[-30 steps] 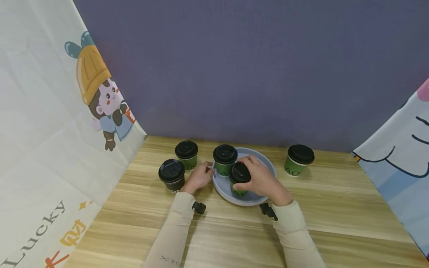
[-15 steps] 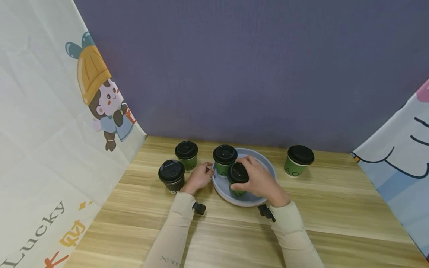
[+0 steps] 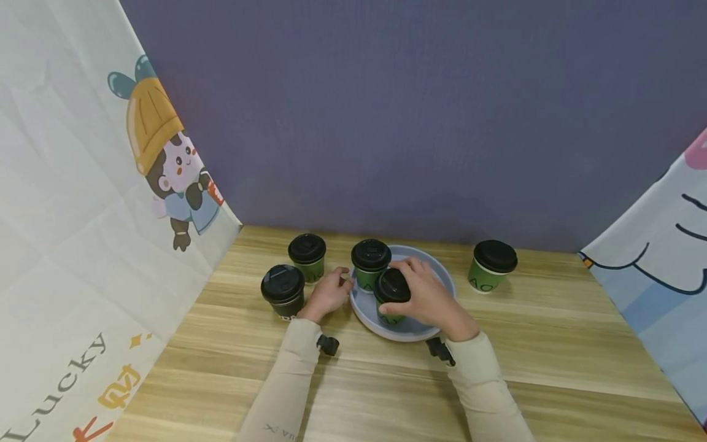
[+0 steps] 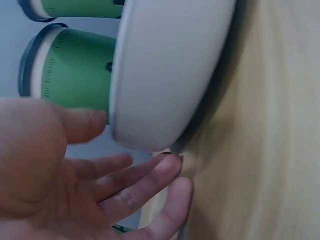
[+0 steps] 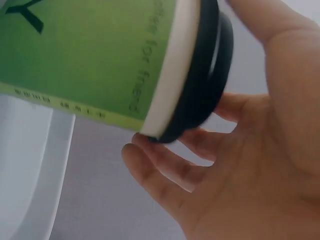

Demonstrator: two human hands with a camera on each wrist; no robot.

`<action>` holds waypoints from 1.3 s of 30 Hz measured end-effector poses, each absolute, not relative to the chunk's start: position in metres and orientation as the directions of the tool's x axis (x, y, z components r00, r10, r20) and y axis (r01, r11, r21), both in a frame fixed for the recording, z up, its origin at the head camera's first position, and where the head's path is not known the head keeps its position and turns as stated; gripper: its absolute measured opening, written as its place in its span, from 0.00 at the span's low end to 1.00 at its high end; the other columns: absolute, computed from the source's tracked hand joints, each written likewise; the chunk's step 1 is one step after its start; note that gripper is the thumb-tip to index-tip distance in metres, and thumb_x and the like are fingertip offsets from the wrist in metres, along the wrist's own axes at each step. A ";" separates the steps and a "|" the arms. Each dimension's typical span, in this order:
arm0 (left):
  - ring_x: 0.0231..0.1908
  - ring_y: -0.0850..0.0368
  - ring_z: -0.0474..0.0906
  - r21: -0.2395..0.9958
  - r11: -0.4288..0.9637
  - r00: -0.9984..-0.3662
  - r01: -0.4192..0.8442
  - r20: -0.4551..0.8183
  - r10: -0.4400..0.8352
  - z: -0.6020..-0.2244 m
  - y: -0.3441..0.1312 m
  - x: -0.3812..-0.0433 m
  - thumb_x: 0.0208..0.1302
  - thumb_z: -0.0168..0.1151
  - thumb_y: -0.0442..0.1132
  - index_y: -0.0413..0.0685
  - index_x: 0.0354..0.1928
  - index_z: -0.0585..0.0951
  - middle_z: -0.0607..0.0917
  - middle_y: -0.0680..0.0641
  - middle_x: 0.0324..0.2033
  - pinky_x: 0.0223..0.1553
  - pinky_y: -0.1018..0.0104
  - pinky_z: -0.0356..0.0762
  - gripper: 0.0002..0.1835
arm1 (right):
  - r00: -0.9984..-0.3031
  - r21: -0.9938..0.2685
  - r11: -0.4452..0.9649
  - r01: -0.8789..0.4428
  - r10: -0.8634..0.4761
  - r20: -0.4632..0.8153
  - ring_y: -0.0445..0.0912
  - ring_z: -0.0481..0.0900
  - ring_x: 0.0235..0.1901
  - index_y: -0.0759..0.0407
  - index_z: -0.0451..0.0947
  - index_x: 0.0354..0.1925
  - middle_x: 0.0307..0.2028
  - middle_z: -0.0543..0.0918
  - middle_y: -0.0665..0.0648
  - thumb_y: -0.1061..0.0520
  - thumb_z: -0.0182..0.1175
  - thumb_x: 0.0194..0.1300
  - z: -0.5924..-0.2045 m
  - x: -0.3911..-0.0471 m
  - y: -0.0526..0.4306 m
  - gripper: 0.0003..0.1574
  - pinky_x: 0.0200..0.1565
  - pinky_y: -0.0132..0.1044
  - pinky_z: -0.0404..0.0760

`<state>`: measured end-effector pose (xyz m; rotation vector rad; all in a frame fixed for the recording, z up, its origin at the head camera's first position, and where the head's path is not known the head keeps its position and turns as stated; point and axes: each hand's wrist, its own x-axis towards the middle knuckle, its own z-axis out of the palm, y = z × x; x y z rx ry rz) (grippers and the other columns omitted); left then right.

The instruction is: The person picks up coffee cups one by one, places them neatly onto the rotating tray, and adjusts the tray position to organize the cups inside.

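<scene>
A grey-blue plate (image 3: 436, 279) lies on the wooden table and carries two green paper cups with black lids. My right hand (image 3: 422, 298) grips the nearer green cup (image 3: 391, 316) round its lid (image 5: 200, 85), and the cup stands on the plate. The other green cup (image 3: 370, 265) stands just behind it, close by. My left hand (image 3: 330, 292) holds the plate's left rim (image 4: 165, 65), with the thumb (image 4: 75, 125) on the upper edge and the fingers (image 4: 150, 175) under it against the table.
Left of the plate stand a green cup (image 3: 307, 255) and a black cup (image 3: 283, 290). Another green cup (image 3: 491, 265) stands to its right. A purple wall runs behind, with printed cloth panels on both sides.
My right hand has eased its cup slightly left, closer to the other cup on the plate. My left hand stays on the rim.
</scene>
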<state>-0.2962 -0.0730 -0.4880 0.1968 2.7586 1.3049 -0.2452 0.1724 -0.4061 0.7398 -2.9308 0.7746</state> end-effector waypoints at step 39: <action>0.74 0.40 0.62 0.835 0.545 -0.889 0.079 -0.188 0.418 -0.477 -0.083 -0.285 0.58 0.78 0.45 0.31 0.80 0.43 0.62 0.31 0.75 0.75 0.48 0.62 0.62 | -0.972 -0.387 0.919 -0.073 0.020 0.232 0.82 0.58 0.63 0.71 0.63 0.72 0.67 0.61 0.85 0.32 0.50 0.75 -0.429 -0.321 0.328 0.50 0.61 0.77 0.59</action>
